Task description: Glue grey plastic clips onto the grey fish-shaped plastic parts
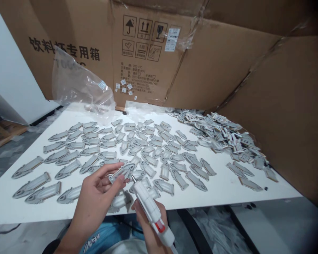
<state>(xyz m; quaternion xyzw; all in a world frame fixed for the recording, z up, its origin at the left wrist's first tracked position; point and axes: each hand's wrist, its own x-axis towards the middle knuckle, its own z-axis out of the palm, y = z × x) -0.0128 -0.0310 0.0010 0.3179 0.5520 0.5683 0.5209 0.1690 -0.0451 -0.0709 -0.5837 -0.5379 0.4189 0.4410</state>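
My left hand (98,192) is closed on a flat grey piece (125,171), pointed at one end, pinching it between thumb and fingers just above the table. My right hand (151,234) is wrapped round a white pen-shaped tool (148,203) with a red part near its lower end. Its thin metal tip points up at the held piece, at or close to its edge; contact cannot be made out. Behind and beside both hands, many similar grey pieces (33,167) lie spread in loose rows on the white table (5,208).
A heap of grey pieces (222,132) rises at the back right. Brown cardboard (137,46) walls in the back and right sides. A clear plastic bag (79,84) leans at the back left. The table's front edge runs close to my lap.
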